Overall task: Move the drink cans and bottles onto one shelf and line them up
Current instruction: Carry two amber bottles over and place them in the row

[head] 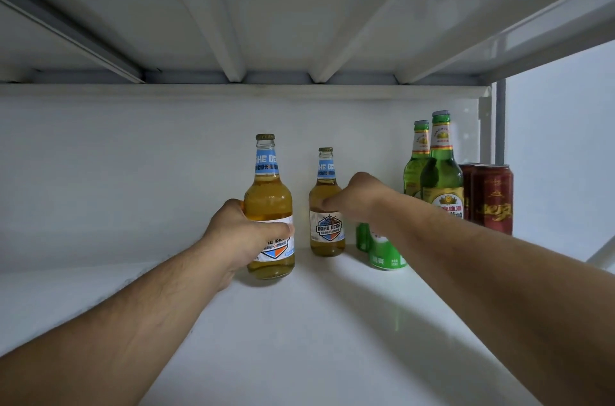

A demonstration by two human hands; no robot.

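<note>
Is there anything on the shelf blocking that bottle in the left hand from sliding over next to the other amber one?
Nothing visible does. The left hand grips the near amber bottle, and bare white shelf lies between it and the far amber bottle, which the right hand holds. The green cans sit farther right.

Plenty of open shelf (100,289) is left on the outer side of the left hand (239,236) and in front of both hands. A narrow gap is seen between the two amber bottles (269,206). Past the right hand (356,197) it's crowded: green cans (386,252), green bottles (441,172) and red cans (492,199) are packed against the post (499,122). Headroom is capped by the upper shelf (266,23).
</note>
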